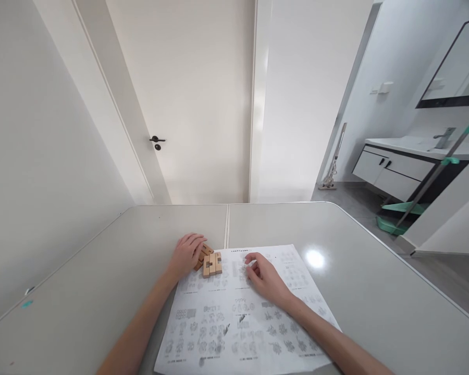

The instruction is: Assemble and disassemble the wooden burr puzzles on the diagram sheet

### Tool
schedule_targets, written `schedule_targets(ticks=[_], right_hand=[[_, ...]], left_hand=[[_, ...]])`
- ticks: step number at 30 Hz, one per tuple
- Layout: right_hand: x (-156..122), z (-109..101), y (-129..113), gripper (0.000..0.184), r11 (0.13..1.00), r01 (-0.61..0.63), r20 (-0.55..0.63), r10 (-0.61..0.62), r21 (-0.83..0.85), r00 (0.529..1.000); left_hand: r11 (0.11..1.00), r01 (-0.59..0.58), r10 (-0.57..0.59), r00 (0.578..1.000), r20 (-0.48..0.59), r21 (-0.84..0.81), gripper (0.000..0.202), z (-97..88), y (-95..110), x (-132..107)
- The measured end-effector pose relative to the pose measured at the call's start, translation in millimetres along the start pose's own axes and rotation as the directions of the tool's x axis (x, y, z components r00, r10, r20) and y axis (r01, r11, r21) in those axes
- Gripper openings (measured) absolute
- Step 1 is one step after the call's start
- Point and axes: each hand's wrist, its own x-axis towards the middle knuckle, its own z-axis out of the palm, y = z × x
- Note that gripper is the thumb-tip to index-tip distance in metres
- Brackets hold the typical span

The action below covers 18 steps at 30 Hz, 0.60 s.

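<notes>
My left hand point(186, 254) is closed over a few brown wooden puzzle pieces point(206, 250), its fingers across their top and its thumb on the near side. It hides part of them. Just right of these, a small group of lighter, notched wooden puzzle pieces point(212, 264) stands side by side on the sheet's upper left. Over the upper middle of the printed paper sheet point(234, 291) is my right hand point(266, 278), fingers curled, with a gap between thumb and forefinger and nothing seen in it. The sheet carries rows of small grey diagrams.
The pale table point(140, 229) has a seam across its middle and a raised rim. Beyond it is a white door point(203, 104) with a black handle. To the right stand a mop point(334, 161), a sink cabinet point(394, 166) and a green dustpan point(391, 225).
</notes>
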Motion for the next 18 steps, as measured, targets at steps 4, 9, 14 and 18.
schedule_targets(ticks=[4,9,14,18], right_hand=[[-0.3,-1.1,-1.8,0.019,1.000,0.007,-0.001,-0.007,0.000,1.000],[-0.3,-0.6,-0.7,0.022,1.000,0.007,-0.002,-0.007,0.008,1.000],[-0.4,-0.2,-0.4,0.022,1.000,-0.007,-0.005,0.007,0.011,1.000],[-1.2,-0.6,-2.2,0.020,1.000,-0.008,0.000,0.008,0.016,1.000]], left_hand=[[0.999,-0.006,0.009,0.996,0.086,-0.037,0.041,6.0,-3.9,-1.9],[0.998,-0.003,0.009,0.994,0.112,-0.059,0.038,6.8,-4.6,-2.0],[0.999,0.018,-0.014,0.996,0.090,-0.041,0.036,4.1,-2.9,-2.4],[0.999,0.051,-0.051,0.997,0.061,0.000,0.035,3.7,-5.2,-2.8]])
